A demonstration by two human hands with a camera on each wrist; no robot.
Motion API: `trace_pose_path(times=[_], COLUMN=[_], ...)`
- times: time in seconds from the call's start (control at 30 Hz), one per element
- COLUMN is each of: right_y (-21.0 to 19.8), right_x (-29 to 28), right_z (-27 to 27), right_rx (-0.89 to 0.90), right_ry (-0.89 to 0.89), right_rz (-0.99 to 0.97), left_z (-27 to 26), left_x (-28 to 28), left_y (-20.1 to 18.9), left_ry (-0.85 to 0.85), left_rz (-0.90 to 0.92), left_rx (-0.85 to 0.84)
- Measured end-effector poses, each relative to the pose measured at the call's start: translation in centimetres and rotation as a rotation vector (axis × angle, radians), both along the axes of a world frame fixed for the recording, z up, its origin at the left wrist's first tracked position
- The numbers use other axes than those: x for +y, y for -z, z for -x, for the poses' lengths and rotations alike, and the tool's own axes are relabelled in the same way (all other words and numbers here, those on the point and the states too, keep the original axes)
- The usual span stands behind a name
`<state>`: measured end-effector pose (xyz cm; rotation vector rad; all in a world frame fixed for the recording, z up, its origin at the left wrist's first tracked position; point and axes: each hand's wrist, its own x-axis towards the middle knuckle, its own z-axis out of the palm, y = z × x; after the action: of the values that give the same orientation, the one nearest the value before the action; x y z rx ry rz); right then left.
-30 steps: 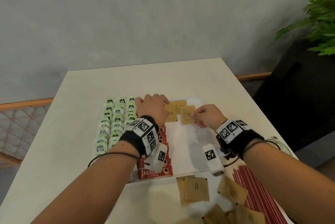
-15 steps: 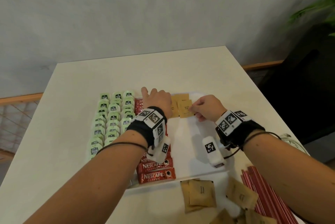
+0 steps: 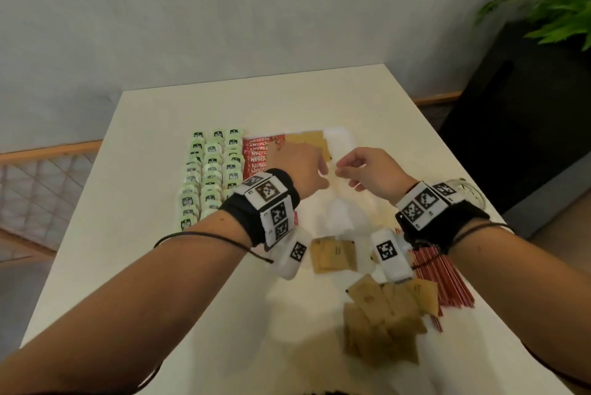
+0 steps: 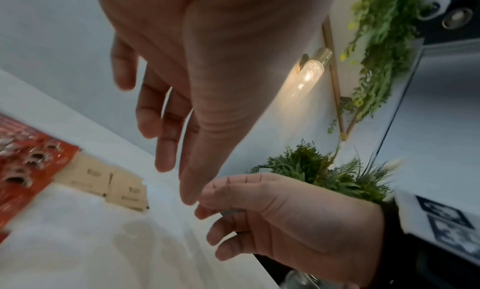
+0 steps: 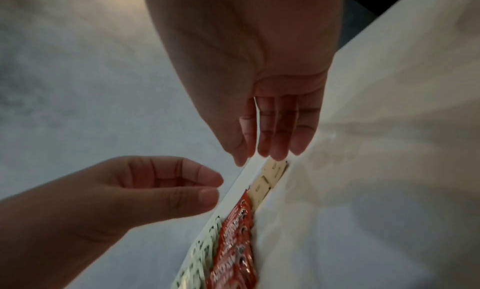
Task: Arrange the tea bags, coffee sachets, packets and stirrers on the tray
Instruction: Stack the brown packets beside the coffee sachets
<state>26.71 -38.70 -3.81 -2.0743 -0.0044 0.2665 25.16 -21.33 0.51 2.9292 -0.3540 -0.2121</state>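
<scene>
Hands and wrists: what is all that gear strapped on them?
Both arms are bare. Each wrist wears a black band carrying white blocks printed with black square codes, plus a white camera pod underneath. Thin black cables run back along the forearms.

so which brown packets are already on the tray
The brown packets at the tray's far edge, beside the red coffee sachets. The others lie loose on the table nearer the person.

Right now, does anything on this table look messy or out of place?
Yes. A loose heap of brown packets lies jumbled and overlapping on the table off the tray, next to the red stirrers. The green tea bags and red coffee sachets sit in tidy rows.
</scene>
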Motion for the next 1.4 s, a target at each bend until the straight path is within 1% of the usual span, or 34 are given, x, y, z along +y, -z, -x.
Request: trace_pose_path(times=[0.07,0.13,0.27,0.37,0.47,0.53,0.6,0.7,0.83,0.97,1.03,1.1,1.2,1.27,1.4], right_y=[-0.3,-0.3,0.8,2.0,2.6,2.6,2.5,2.1,1.4,1.6,1.5,1.1,0.6,0.3,0.0], right_x=[-0.8,-1.5,-1.5,-0.9,-0.2,0.0,0.0,-0.5,-1.3,-1.7,-2.0,-2.7,-4.3,-5.2,-5.9], right_z=[2.3,4.8,8.6,9.8,10.6,11.4,11.9,12.4,13.1,13.7,13.9,14.2,14.8,15.2,16.0], right_rx=[-0.016,-0.008,0.058,0.094,0.067,0.053,0.048,0.051,0.047,0.041,0.031,0.007,-0.036,-0.042,0.034], right_ry=[-0.063,-0.106,-0.214,-0.213,-0.204,-0.217,-0.228,-0.201,-0.202,-0.200,-0.172,-0.138,-0.079,-0.074,-0.125], right_rz=[0.067,0.125,0.244,0.323,0.423,0.471,0.485,0.465,0.399,0.384,0.366,0.361,0.331,0.282,0.188], left_z=[2.2,4.5,7.9,9.7,10.7,11.0,11.2,11.6,11.6,11.3,11.3,11.4,11.4,11.3,11.7], left_x=[0.3,0.5,0.7,0.4,0.1,0.5,1.3,2.4,2.3,0.4,-1.0,-2.5,-3.9,-4.1,-3.9], left_y=[0.2,0.9,3.2,4.4,5.1,5.3,5.7,6.1,6.3,5.8,5.2,5.0,5.7,6.3,6.3], left_ry=[-0.015,-0.032,-0.055,-0.036,-0.009,-0.030,-0.089,-0.193,-0.246,-0.237,-0.219,-0.211,-0.246,-0.265,-0.251], left_rz=[0.095,0.145,0.155,0.141,0.095,0.106,0.132,0.109,0.072,-0.042,-0.143,-0.202,-0.190,-0.173,-0.126], left_rx=[0.096,0.155,0.230,0.227,0.204,0.219,0.216,0.177,0.186,0.128,0.090,0.079,0.113,0.118,0.154])
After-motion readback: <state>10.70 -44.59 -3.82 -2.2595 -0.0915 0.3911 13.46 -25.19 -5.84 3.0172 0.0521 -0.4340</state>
